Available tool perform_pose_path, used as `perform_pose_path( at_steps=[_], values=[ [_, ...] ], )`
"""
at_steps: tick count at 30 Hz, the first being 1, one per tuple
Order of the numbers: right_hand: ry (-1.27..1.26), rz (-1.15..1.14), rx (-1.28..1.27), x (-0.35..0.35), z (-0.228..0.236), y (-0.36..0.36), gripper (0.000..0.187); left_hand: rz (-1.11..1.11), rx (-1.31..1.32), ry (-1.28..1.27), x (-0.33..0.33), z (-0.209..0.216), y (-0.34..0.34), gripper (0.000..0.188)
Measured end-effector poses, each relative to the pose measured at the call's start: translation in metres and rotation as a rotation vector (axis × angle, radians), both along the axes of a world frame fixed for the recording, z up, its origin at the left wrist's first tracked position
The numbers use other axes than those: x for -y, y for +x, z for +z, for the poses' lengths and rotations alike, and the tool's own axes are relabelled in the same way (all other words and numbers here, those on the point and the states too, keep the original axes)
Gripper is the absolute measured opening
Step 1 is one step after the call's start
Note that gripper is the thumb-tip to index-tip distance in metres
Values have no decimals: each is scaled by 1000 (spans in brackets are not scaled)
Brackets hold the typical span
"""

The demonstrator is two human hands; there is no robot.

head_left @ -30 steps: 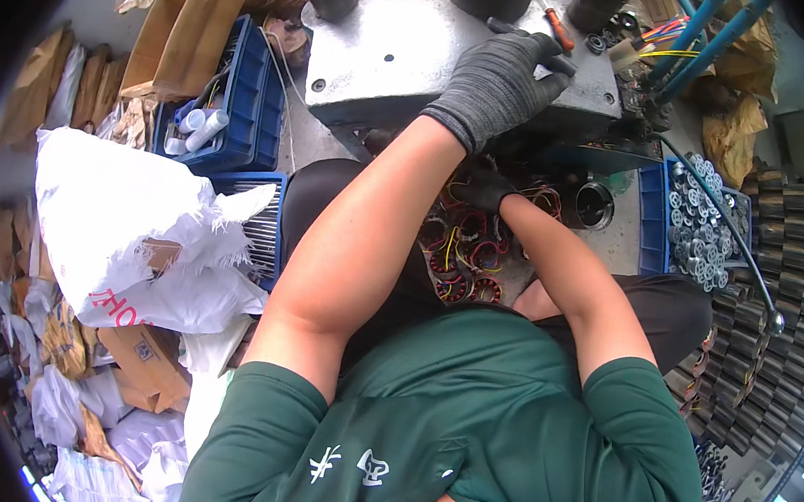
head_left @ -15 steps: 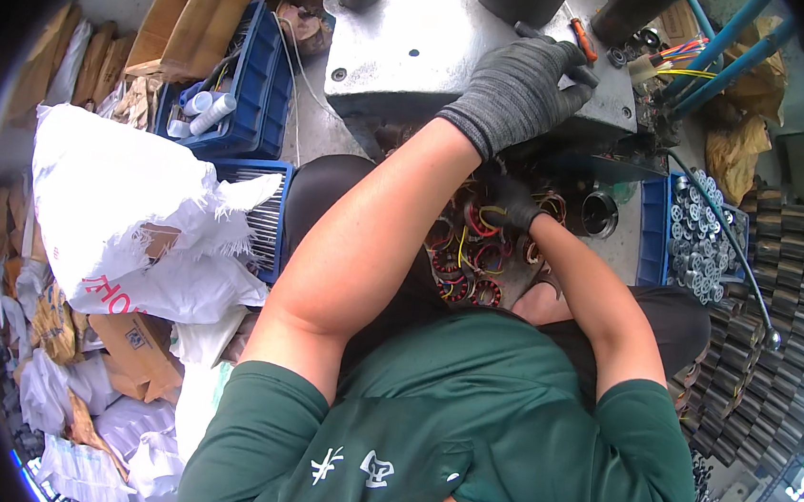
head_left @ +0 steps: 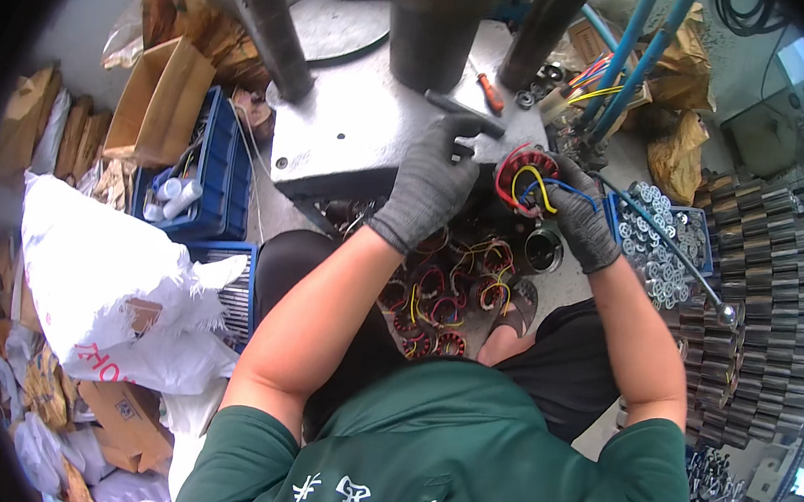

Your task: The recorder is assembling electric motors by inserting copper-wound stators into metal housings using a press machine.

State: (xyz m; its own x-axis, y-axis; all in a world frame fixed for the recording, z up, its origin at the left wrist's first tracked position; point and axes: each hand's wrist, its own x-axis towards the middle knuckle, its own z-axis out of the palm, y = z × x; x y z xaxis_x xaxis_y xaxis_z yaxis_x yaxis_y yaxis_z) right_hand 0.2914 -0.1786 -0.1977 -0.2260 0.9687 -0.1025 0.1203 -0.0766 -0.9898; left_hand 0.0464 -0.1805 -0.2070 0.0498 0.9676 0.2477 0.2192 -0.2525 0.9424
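My right hand [head_left: 584,221], in a grey glove, is closed around the edge of a wound motor stator [head_left: 516,177]. Red, yellow and blue lead wires loop off the stator. My left hand [head_left: 434,179], also gloved, is over the front edge of a metal machine plate [head_left: 335,145], its fingers bent and apart. Its fingertips are right by a short dark rod [head_left: 448,105] lying on the plate; whether they touch it is unclear. An orange-handled screwdriver [head_left: 490,94] lies behind the rod. Several more wound stators [head_left: 449,343] lie on the floor between my legs.
Thick steel columns [head_left: 273,34] rise from the plate. Right of me stand a blue crate of silvery round parts [head_left: 659,237] and stacked metal cylinders [head_left: 750,320]. A metal ring [head_left: 544,249] sits below my right hand. Leftward are a white sack [head_left: 113,274] and a blue crate [head_left: 222,173].
My right hand has come up from the floor pile with a stator in it. My left hand has drawn back toward the plate's front edge. The whole view has shifted.
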Motion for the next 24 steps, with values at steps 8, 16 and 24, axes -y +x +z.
perform_pose_path(
  at_steps=[8,16,24],
  values=[
    [3,-148,-149,7,1,-31,41,-11,190,-32,-5,-47,38,62],
    [-95,-113,-372,13,0,-31,36,158,413,28,-15,-46,46,38],
    [31,-193,-279,10,-23,-24,32,139,129,-128,-12,-36,38,22]
  ],
)
